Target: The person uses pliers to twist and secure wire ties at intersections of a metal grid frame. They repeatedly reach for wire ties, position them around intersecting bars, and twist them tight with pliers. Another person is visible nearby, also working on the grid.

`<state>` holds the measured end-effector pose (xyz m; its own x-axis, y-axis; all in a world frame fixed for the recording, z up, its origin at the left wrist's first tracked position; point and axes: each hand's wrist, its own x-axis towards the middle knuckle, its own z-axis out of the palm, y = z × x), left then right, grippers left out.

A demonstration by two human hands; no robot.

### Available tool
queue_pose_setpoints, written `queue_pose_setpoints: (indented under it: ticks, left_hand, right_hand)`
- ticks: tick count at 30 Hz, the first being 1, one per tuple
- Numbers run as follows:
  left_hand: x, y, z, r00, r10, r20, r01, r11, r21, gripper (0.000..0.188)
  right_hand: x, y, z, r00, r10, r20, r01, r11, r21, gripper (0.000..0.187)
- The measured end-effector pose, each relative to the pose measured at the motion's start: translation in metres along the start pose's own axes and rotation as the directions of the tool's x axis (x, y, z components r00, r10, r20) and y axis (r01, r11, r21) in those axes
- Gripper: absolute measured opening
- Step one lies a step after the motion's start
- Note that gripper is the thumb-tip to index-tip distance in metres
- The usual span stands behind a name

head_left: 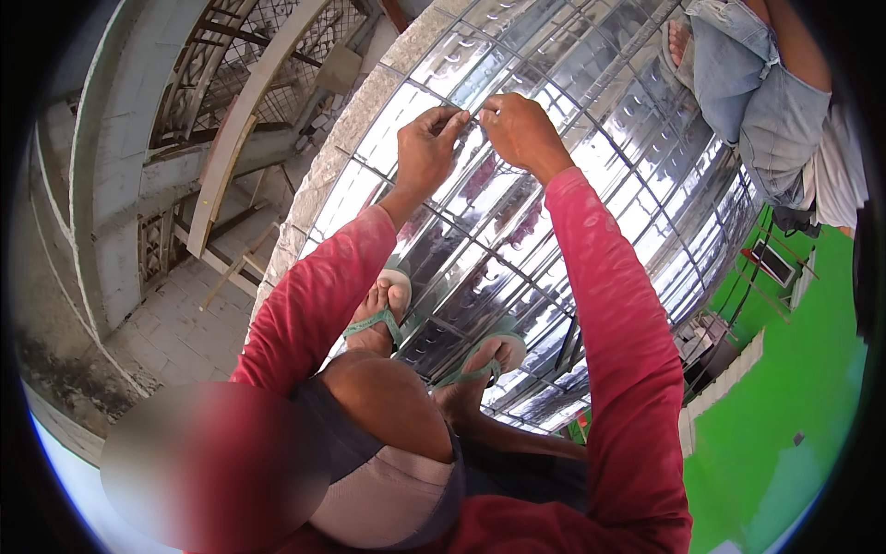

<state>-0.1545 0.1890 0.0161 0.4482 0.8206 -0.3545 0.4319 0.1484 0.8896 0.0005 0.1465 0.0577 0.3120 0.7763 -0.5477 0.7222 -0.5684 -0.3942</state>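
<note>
I squat on a grid of thin steel bars (637, 166) laid over shiny corrugated metal decking (517, 74). Both arms wear red sleeves. My left hand (426, 146) and my right hand (521, 131) meet at one bar crossing, fingertips pinched close together on something thin, likely a tie wire, too small to make out. My feet in green sandals (388, 319) rest on the bars below my hands.
Another person in light denim shorts (757, 83) crouches at the upper right on the same decking. A concrete edge beam (323, 175) borders the decking on the left, with a drop to a tiled floor (185, 323). A green wall (794, 406) lies lower right.
</note>
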Motion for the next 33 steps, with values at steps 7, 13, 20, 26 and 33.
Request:
queue_pose_setpoints:
  ticks: [7, 13, 20, 26, 33]
  left_hand:
    - [-0.002, -0.024, 0.003, 0.961, 0.275, 0.022, -0.276, 0.961, 0.025, 0.022]
    - [0.004, -0.031, 0.003, 0.93, 0.368, -0.024, -0.368, 0.93, -0.011, 0.024]
    - [0.008, -0.017, 0.012, 0.972, 0.227, -0.051, -0.227, 0.974, 0.019, 0.02]
    - [0.005, -0.018, 0.015, 0.979, 0.166, -0.12, -0.179, 0.979, -0.099, 0.016]
    - [0.01, -0.028, 0.013, 0.95, 0.293, -0.106, -0.295, 0.955, -0.006, 0.014]
  right_hand:
    - [-0.032, -0.006, 0.027, 0.991, -0.017, -0.135, 0.04, 0.985, 0.169, 0.03]
    - [-0.032, -0.035, 0.024, 0.905, -0.395, -0.157, 0.314, 0.87, -0.38, 0.013]
    - [0.03, -0.01, -0.014, 0.91, -0.343, -0.232, 0.253, 0.904, -0.344, 0.011]
    - [0.015, -0.008, -0.009, 0.998, -0.057, -0.003, 0.05, 0.894, -0.445, 0.019]
    - [0.005, 0.017, -0.01, 0.89, -0.036, 0.455, 0.022, 0.999, 0.036, 0.034]
